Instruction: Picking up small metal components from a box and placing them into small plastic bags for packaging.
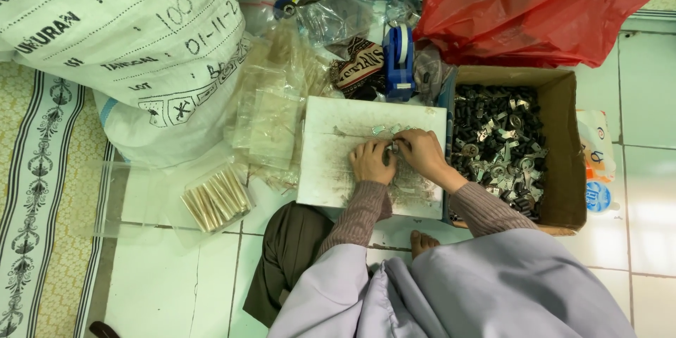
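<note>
- Your left hand and right hand meet over the flat white scuffed board, fingertips pressed together around small silvery metal pieces.
- Both sets of fingers are curled in tight on those pieces; which hand carries the hold is too small to tell.
- The pieces look thin, bent and shiny, and a few more lie loose on the board just beyond your fingertips.
- Just beside your right hand stands the open brown cardboard box, full of mixed black and silver metal parts.
- Beyond your hands, past the board's far edge, sits a blue tape dispenser.
- Well off from your left hand lies a clear bag of pale slim sticks.
</note>
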